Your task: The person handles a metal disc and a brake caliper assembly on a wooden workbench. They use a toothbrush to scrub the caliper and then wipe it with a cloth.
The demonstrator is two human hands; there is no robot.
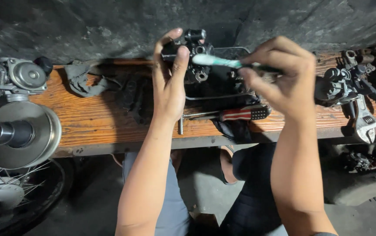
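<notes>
Scrubbing is the job under way here: the left hand [169, 83] has a small dark metal engine part [194, 54] lifted clear of the wooden bench [96, 120], fingers curled round its near side and the thumb pressed against its face, so it is firmly gripped, not just steadied. The right hand [284, 76] is closed in a pinch around the handle of a toothbrush [223, 62], fingers bunched tight, and the pale green-white head lies right against the part, just beside the left thumb. By my reading this is the cleaning pass over the upper face of the piece; the next stroke would call for a steady left grip while the bristles work into the round ports, and probably a turn of the part to show a fresh side. Just beyond and below both hands sits a dark wire-rimmed tray [214, 94], the part hanging above it. Under the right wrist lies a screwdriver with a red striped handle [240, 114]. Out past the left hand a grey rag [83, 78] lies crumpled on the boards, and further out that way a silver pulley drum [20, 133]. Well beyond the right hand rests another grimy assembly [341, 85] with an adjustable wrench [365, 120] just beside it.
</notes>
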